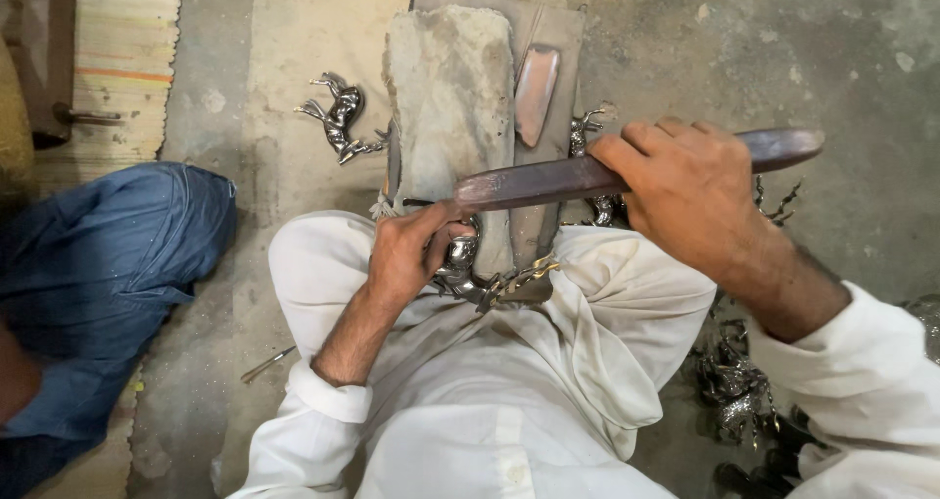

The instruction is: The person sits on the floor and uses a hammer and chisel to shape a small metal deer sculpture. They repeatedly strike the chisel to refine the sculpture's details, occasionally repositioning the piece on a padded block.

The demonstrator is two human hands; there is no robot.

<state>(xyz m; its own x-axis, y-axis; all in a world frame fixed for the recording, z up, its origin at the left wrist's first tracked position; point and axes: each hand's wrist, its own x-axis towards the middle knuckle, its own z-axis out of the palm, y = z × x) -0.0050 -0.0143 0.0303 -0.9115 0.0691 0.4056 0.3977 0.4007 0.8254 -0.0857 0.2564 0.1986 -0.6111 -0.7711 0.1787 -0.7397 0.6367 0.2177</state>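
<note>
- White cloth of the person's lap (490,401) fills the near part of the view, both sleeves rolled or buttoned at the wrists.
- Left hand (411,254) is closed around a small shiny metal figurine (465,269), pressing it against the near end of the worn padded block (450,107) that stands between the knees.
- Right hand (690,190) is clamped on a long dark flat file (578,176), fingers curled over its top; the file runs almost level, its left tip touching the figurine just above the left thumb, its other end sticking out past the knuckles.
- On the wooden board (558,29) under the block, beside the block's right edge, lies a smooth oblong brownish stone (537,93).
- Off the block's left edge, on a pale mat (294,117) on the floor, lies another silver animal figurine (338,117) on its side, legs out.
- Further figurines (729,386) are heaped on the concrete floor (783,48) by the right knee, partly hidden by the sleeve.
- At the left edge sits someone else's knee in blue cloth (108,254), well apart from the work.
- A thin metal rod (266,364) lies on the floor near the left elbow.
</note>
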